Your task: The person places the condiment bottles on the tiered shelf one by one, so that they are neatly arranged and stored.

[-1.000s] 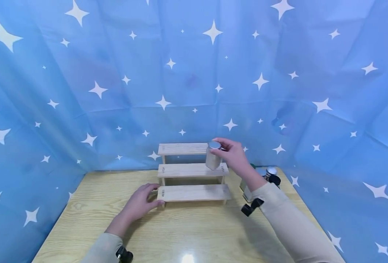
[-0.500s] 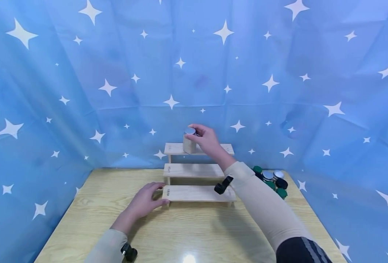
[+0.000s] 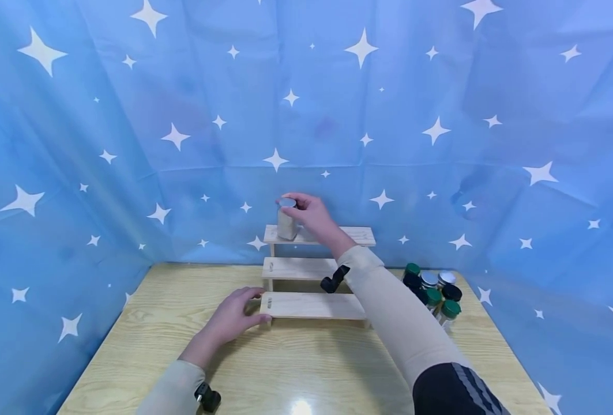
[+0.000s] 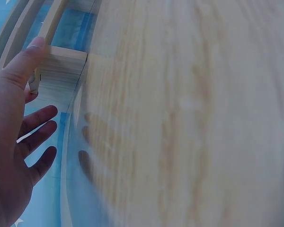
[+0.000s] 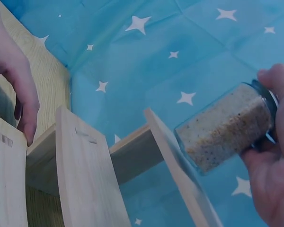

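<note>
In the head view, a three-step wooden rack stands on the table, with a star-patterned blue cloth hanging behind it. Right of the rack, a cluster of jars with green, black and silver lids stands on the table. The right hand, at the rack's top step, grips a glass jar near its silver lid; the jar is upright at the left part of that step. The left hand holds the left end of the rack's lowest step. In the left wrist view, its thumb and forefinger straddle that end narrowly, while the other three fingers spread apart beside the rack. In the right wrist view, the jar shows pale, speckled contents; its base is right at the rack's top step, though whether it touches the wood I cannot tell.
</note>
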A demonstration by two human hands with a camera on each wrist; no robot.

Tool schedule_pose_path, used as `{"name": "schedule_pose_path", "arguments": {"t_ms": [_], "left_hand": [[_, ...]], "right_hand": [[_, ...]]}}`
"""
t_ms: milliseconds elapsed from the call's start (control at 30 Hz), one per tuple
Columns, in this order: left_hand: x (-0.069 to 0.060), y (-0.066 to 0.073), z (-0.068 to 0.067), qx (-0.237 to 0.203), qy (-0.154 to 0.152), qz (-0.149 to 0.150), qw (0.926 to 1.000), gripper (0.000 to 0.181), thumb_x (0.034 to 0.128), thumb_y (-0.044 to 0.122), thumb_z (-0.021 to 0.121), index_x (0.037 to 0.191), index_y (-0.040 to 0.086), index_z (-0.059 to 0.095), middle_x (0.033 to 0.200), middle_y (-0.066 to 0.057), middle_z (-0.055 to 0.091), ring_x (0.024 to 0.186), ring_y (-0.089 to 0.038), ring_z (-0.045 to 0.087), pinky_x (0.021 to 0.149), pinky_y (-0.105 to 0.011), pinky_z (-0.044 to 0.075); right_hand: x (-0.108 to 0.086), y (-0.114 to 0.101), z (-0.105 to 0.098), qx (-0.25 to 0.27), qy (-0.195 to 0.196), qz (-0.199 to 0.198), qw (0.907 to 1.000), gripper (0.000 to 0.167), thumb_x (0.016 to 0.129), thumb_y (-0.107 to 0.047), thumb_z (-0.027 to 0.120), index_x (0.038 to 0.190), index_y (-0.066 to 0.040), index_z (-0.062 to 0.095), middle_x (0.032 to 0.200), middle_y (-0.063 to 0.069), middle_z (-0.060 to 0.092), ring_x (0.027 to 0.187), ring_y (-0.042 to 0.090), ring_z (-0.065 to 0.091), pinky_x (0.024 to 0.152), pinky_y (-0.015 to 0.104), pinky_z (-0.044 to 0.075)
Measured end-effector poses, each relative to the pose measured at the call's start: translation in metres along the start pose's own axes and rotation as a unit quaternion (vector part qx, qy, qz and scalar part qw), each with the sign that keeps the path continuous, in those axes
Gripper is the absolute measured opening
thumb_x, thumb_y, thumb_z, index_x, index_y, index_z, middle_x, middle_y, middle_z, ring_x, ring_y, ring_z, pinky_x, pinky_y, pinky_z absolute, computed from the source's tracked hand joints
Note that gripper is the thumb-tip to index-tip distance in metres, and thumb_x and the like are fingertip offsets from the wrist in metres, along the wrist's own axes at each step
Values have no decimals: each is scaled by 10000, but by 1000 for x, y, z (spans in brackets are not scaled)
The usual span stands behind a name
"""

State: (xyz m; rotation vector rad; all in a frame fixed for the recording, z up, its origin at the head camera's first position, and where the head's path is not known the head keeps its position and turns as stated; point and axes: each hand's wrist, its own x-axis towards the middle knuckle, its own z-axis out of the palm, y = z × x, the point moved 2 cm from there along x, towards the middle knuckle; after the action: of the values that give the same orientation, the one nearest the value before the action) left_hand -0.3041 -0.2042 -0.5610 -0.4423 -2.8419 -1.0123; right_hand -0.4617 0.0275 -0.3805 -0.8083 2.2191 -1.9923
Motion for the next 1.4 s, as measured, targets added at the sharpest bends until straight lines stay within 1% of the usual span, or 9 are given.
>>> {"name": "schedule_pose_path", "arguments": {"t_ms": [167, 500, 700, 833, 967, 1100, 1200, 1300, 1400], "left_hand": [[0, 0, 0, -52, -6, -11, 10000, 839, 916, 651, 842, 1568, 172, 620, 1529, -51, 647, 1408, -337, 605, 1170, -577, 489], [0, -1, 0, -61, 4, 37, 10000, 866, 913, 661, 835, 1579, 155, 609, 1533, -56, 647, 1404, -338, 609, 1177, -573, 483], [-1, -1, 0, -22, 18, -10, 10000, 876, 909, 676, 829, 1586, 168, 603, 1558, -59, 631, 1425, -344, 595, 1184, -579, 476], [-1, -2, 0, 30, -27, -58, 10000, 892, 898, 700, 822, 1590, 183, 601, 1571, -46, 622, 1446, -330, 580, 1205, -563, 459], [-1, -2, 1, 21, -43, -75, 10000, 880, 899, 687, 832, 1589, 190, 603, 1561, -46, 629, 1445, -336, 579, 1206, -572, 456], [-1, -1, 2, -11, 0, -72, 10000, 853, 909, 648, 848, 1584, 187, 606, 1536, -58, 646, 1437, -359, 582, 1197, -602, 456], [-2, -2, 1, -2, 31, -67, 10000, 838, 907, 618, 865, 1580, 190, 608, 1541, -58, 643, 1436, -360, 584, 1201, -605, 451], [-2, -3, 1, 20, 45, -33, 10000, 841, 900, 602, 876, 1583, 191, 606, 1558, -51, 632, 1432, -348, 589, 1203, -594, 452], [-1, -3, 2, -4, 47, 25, 10000, 846, 895, 592, 884, 1578, 173, 609, 1555, -53, 635, 1426, -344, 593, 1203, -591, 453]], "right_hand": [[7, 7, 5, 64, -74, -79, 9999, 237, 1078, -148, 758, 1313, -150, 796, 1372, 119, 753, 1235, 228, 703, 1053, 409, 556], [10, 12, 8, 202, -161, -143, 9996, 218, 1093, -107, 706, 1297, -113, 784, 1304, 63, 793, 1270, 216, 710, 967, 312, 546], [12, 13, 8, 277, -253, -180, 9991, 224, 1103, -97, 676, 1303, -116, 775, 1353, 129, 766, 1292, 210, 704, 1038, 342, 529], [12, 13, 8, 245, -295, -168, 9991, 257, 1108, -99, 665, 1348, -104, 759, 1398, 152, 739, 1274, 194, 697, 1072, 353, 522], [7, 14, 3, -67, -263, -34, 9996, 408, 1100, -141, 704, 1507, -134, 676, 1455, 142, 691, 1232, 218, 650, 1053, 384, 527], [-5, 14, -8, -417, -86, -62, 9991, 604, 1069, -164, 762, 1630, -118, 541, 1566, 134, 610, 1391, 254, 595, 1172, 416, 490], [-23, 13, -20, -622, 101, -282, 9976, 649, 1049, -141, 782, 1629, -52, 503, 1607, 153, 574, 1491, 302, 535, 1247, 454, 424], [-52, 14, -36, -819, 342, -348, 9954, 622, 1041, -158, 796, 1589, -31, 531, 1587, 170, 584, 1491, 336, 530, 1248, 493, 419], [-90, 16, -54, -1025, 580, -198, 9928, 569, 1043, -206, 808, 1535, -36, 580, 1549, 201, 599, 1452, 369, 557, 1219, 536, 448]]}}
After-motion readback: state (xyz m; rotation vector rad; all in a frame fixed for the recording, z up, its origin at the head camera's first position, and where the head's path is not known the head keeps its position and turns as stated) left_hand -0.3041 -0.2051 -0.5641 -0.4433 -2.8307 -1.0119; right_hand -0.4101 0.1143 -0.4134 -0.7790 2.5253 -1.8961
